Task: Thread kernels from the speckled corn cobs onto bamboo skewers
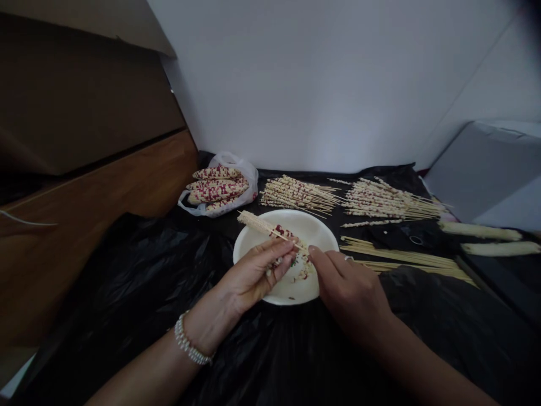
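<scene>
In the head view my left hand [257, 270] is closed above a white bowl [243, 248], its thumb and fingertips pinched at a thin bamboo skewer [301, 247]. My right hand [349, 282] pinches the same skewer near the bowl's right side; a ring shows on one finger. Any kernel between the left fingertips is too small to make out. Across the bowl's back left rim lies a corn cob [256, 221], bare at its outer end, with dark red kernels further in. Loose kernels [305, 269], pale and red, rest in the bowl.
Speckled corn ears [217, 189] fill a plastic bag [249, 175] at the back left. Two piles of kernel-threaded skewers [291, 194] [376, 200] lie behind the bowl. Plain skewers [401, 256] and two stripped cobs [482, 231] are at right. Black plastic [160, 282] covers the surface.
</scene>
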Demonstrator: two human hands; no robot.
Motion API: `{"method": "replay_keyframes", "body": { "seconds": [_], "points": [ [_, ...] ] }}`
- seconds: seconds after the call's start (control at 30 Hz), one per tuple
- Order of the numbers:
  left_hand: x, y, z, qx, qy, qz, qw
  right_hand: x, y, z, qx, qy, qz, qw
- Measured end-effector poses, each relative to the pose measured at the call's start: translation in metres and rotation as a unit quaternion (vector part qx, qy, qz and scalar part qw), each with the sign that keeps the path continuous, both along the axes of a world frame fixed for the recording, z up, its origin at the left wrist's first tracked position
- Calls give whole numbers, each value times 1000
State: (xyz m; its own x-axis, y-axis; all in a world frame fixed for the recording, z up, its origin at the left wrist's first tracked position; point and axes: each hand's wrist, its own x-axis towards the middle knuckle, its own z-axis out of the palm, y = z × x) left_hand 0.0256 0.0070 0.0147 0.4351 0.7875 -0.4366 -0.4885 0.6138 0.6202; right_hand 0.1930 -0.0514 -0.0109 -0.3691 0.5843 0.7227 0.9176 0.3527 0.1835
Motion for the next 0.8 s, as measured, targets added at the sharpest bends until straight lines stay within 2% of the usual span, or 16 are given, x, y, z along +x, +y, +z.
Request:
{"method": "replay_keyframes", "body": {
  "seconds": [0.1,0.2,0.27,0.37,0.5,0.63,0.73,0.8],
  "points": [
    [3,-9,0,25,-8,-49,998,-3,-2,0,-22,34,29,999],
    [4,-11,0,17,-16,-62,998,-4,-3,0,-72,104,61,990],
    [3,-7,-1,-17,-26,-49,998,-2,-2,0,-93,135,69,984],
    [-2,4,-1,-60,-60,-5,996,4,2,2,-77,139,51,986],
    [-14,23,1,-51,-117,16,992,16,10,7,-64,170,49,982],
    [-19,28,1,-39,-173,6,984,17,14,11,-136,273,91,948],
    [-14,22,-2,-47,-192,-26,980,9,12,12,-182,327,112,921],
    [-10,15,-4,-57,-200,-56,977,3,9,12,-190,334,129,914]
  ]
}}
